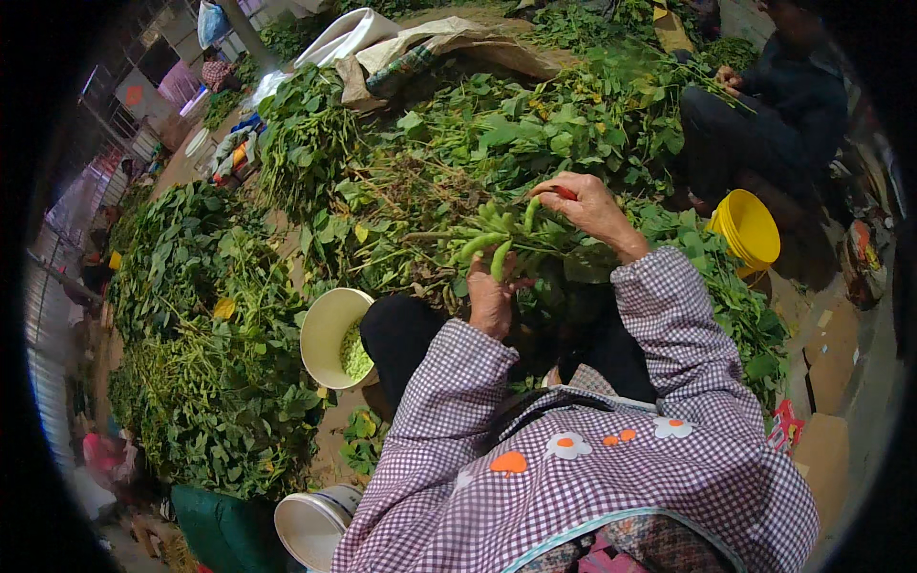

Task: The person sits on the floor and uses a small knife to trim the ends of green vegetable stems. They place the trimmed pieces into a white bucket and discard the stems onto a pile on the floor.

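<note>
A bunch of soybean stems with plump green pods (478,236) is in front of me, above my knees. My left hand (493,294) grips it from below, with a curved pod standing up by the fingers. At the upper right of the bunch, my right hand (591,211) pinches a single green pod (531,213) between thumb and fingers. Something small and red (564,193) shows at the right hand's fingers; I cannot tell what it is. By my left knee, a cream bucket (322,336) tilts towards me with shelled green beans (354,352) inside.
Heaps of cut bean plants lie at left (215,358) and ahead (530,129). A white bucket (304,530) stands at lower left, a yellow bucket (756,229) at right. Another person (766,122) sits at upper right holding stems. Woven sacking (458,39) lies behind the plants.
</note>
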A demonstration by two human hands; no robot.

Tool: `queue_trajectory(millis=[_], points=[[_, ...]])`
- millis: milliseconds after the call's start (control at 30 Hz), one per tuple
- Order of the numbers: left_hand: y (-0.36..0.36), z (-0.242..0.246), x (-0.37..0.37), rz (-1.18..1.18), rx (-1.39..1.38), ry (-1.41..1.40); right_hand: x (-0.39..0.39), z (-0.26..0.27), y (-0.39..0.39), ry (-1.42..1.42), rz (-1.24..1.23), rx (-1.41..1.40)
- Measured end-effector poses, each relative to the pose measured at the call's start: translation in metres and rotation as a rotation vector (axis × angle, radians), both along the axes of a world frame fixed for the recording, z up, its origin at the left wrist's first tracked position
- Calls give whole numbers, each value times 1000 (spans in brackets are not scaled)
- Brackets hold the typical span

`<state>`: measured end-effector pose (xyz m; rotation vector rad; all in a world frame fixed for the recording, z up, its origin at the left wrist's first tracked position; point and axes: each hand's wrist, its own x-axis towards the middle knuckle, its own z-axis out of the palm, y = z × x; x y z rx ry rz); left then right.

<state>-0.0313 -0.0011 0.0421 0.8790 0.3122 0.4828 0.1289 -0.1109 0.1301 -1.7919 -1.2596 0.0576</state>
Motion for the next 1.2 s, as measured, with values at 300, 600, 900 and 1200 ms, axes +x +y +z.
queue_trajectory(millis=[300, 600, 900, 1200], points=[[19, 35, 16, -26, -100, -36, -16, 12, -18, 205, -25, 43], [45, -56, 44, 44, -196, 94, -48, -57, -1, -109, -245, 197], [-7, -43, -8, 211, -266, 365, -51, -96, 1, -24, -346, 192], [21, -54, 10, 109, -395, 201, -113, -101, -20, -19, -119, -25]])
